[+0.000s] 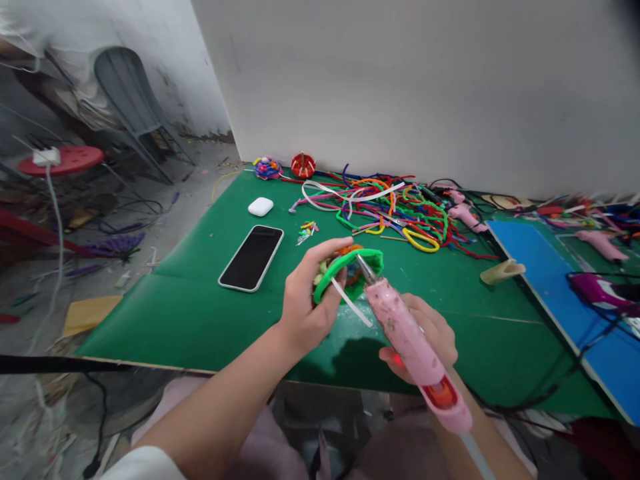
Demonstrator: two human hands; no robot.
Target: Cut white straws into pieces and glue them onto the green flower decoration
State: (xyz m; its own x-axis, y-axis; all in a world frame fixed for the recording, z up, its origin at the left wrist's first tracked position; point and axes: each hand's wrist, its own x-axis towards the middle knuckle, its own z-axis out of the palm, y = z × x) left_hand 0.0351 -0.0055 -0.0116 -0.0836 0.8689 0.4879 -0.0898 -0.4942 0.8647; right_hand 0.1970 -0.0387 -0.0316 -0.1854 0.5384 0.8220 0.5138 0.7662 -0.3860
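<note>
My left hand (313, 297) is wrapped round a green pipe-cleaner craft piece (327, 277), which has orange and pale bits inside its curved rim. A white strip (353, 303) sticks out of it toward me. In my right hand (433, 327) is a pink hot glue gun (403, 327), gripped from behind, with a stick in its rear end and an orange-red switch showing. Its metal nozzle (367, 270) reaches the inner side of the green rim; whether it touches cannot be made out. A red glow shows near my right fingers.
A phone (253, 259) and a white earbud case (261, 207) lie left on the green table (190, 313). Behind are tangled pipe cleaners (370, 200), yellow-handled scissors (420, 240) and two round craft pieces. A bamboo-like tube (501, 271) stands near the blue board (560, 307); cables run at right.
</note>
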